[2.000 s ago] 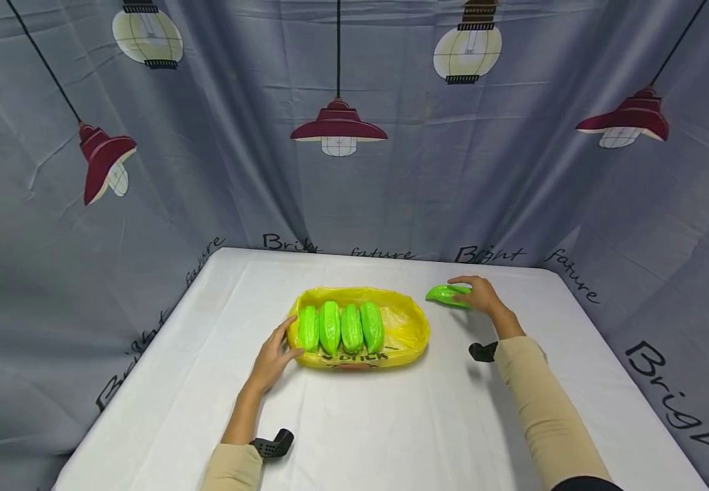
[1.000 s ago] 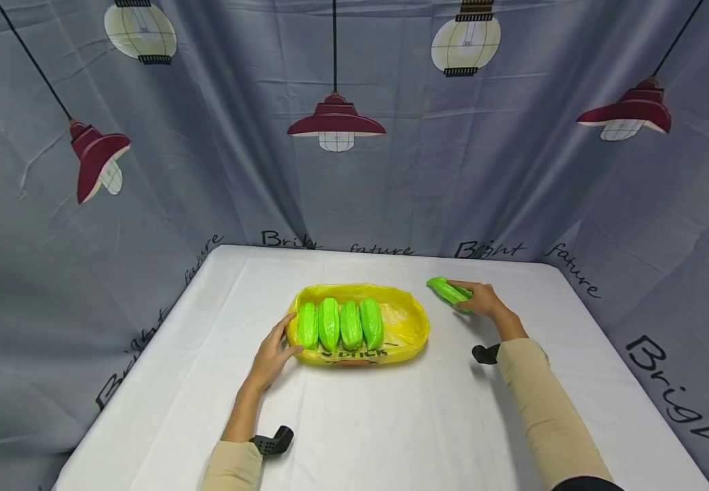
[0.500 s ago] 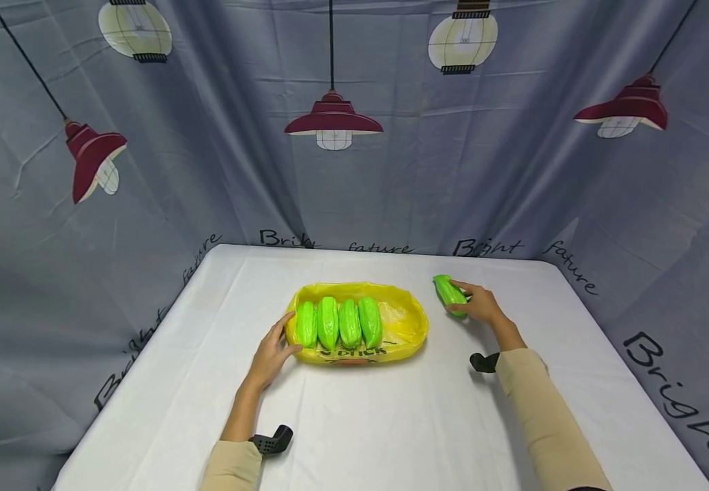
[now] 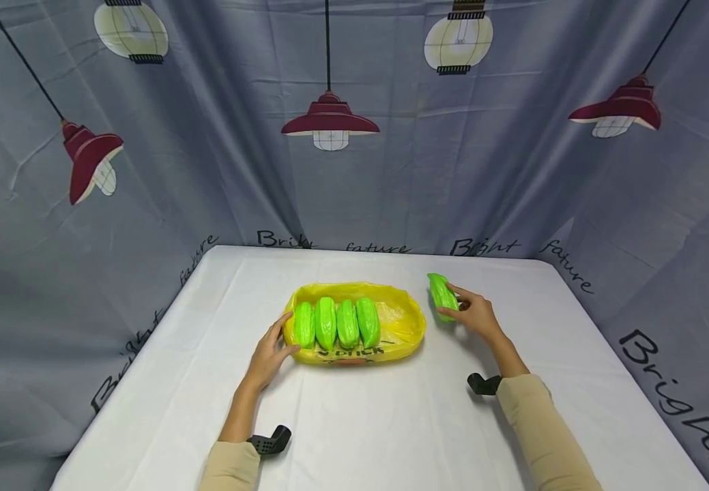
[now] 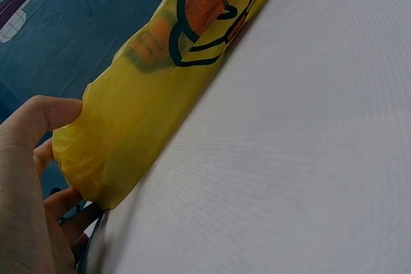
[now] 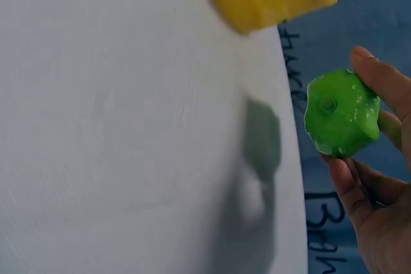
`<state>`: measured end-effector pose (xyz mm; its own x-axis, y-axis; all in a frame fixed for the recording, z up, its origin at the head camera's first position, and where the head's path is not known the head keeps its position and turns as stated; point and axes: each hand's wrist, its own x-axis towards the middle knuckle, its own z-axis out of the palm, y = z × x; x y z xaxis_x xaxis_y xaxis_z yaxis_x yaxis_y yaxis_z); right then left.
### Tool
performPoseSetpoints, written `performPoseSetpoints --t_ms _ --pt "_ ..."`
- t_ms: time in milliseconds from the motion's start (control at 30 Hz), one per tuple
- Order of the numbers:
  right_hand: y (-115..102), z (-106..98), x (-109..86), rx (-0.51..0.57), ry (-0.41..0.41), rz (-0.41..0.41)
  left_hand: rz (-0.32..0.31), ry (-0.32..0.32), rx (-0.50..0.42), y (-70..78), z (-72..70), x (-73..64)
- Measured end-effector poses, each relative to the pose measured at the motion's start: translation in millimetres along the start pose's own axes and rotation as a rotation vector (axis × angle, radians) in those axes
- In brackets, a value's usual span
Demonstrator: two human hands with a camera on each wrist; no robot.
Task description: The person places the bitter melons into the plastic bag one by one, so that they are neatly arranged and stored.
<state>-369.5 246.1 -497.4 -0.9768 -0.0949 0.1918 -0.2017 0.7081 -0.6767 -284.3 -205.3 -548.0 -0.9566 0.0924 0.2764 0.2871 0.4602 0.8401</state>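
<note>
In the head view my right hand [image 4: 475,315] pinches a glossy, bright green ridged gourd-like vegetable [image 4: 443,297] between thumb and fingers. Its blunt end with a round stem mark faces the right wrist camera, and its shadow lies apart on the cloth, so it is held above the table. A yellow printed plastic bag [image 4: 400,351], mouth spread wide, stands at the middle. Several matching green vegetables [image 4: 347,324] lie side by side in its left and middle part. My left hand [image 4: 266,358] holds the bag's left end, thumb on the near side, fingers curved round the far side.
A white cloth [image 4: 366,423] covers the table. Grey-blue curtains [image 4: 391,191] with printed lamps and lettering stand behind and along both sides. Black wrist cameras [image 4: 271,440] stick out from both wrists. Inside the bag, bare yellow plastic shows at the right end.
The right hand has lifted the green vegetable and turned it from lying crosswise to pointing away, and it is now slightly nearer the bag. The left hand keeps its hold on the bag.
</note>
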Motion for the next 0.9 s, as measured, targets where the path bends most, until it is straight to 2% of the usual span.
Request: performPoseSetpoints --t_ms 133,367,467,700,900 --pt "-20 1 -7.5 0.011 0.062 -0.030 0.012 0.002 -0.003 0.9 -1.5 1.0" --pt "-51 4 -18.4 -0.010 0.153 -0.161 0.000 -0.002 -0.007 0.6 -0.8 -0.3" --pt "-64 6 -20.8 -0.013 0.178 -0.188 0.001 -0.002 -0.008 0.5 -0.3 -0.7" --pt "-89 12 -23.0 0.042 0.174 -0.210 -0.002 0.016 0.009 0.6 -0.8 -0.2" --pt "-98 26 -25.6 0.072 0.134 -0.205 -0.005 0.009 0.002 0.4 -0.4 -0.6"
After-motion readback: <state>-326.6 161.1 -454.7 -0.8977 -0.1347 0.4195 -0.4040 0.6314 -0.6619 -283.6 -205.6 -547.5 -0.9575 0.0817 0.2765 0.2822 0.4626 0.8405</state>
